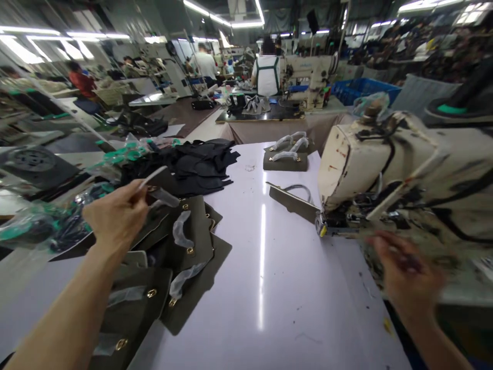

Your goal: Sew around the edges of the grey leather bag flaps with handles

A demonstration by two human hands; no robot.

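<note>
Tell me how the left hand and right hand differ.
The left hand looks fairly sharp; the right hand is blurred. The left hand grips a panel; whether the right hand holds anything is unclear. The left hand is by the black pieces, the right hand by the machine. Both are bare.

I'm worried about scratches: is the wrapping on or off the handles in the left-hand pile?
On, where visible: crinkled, translucent wrapping covers the handles, while the gold-coloured fittings show bare.

Dark panel (162,181), tilted; wrapped handle (168,198)
</note>
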